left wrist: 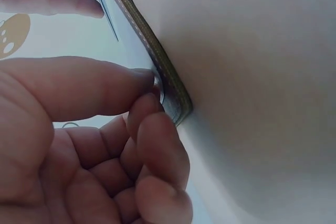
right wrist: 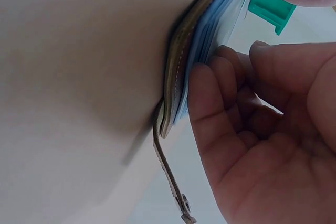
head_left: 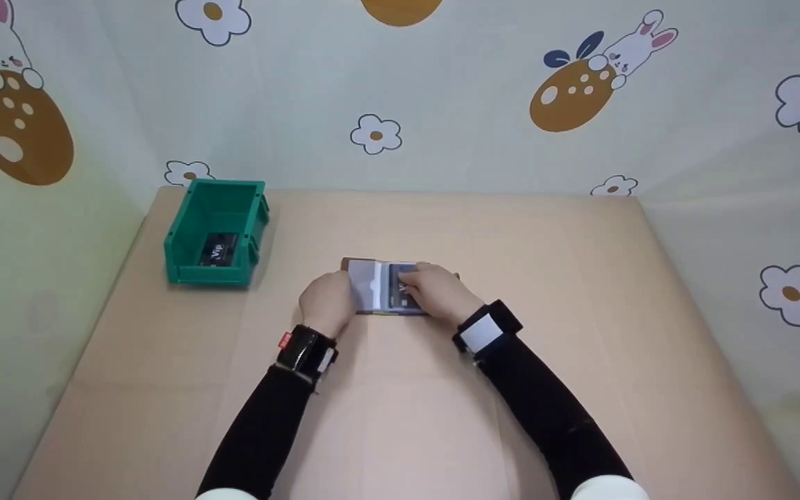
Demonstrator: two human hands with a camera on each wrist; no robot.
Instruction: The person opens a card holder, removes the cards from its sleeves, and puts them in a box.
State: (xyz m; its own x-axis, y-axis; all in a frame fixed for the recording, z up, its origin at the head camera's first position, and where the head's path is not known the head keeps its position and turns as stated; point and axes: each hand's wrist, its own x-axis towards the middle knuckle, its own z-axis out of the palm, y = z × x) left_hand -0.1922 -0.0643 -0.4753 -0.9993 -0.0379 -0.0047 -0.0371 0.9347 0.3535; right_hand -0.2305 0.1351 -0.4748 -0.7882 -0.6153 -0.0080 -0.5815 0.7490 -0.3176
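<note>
The brown-edged, clear-sleeved card holder lies unfolded mid-counter, one black card seemingly sleeved. My left grip pinches the holder's left side; my right grip touches that card, whether pinching I cannot tell. Another black card is left in the green plastic bin, far-left corner.

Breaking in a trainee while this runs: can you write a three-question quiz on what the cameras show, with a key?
1. Which are the left hand and right hand touching: A) the green bin, or B) the card holder?
2. True or false: in the head view, the green bin stands to the right of the card holder.
3. What word shows on the card inside the bin?

Key: 1. B. 2. False; it stands to the left. 3. Vip.
</note>
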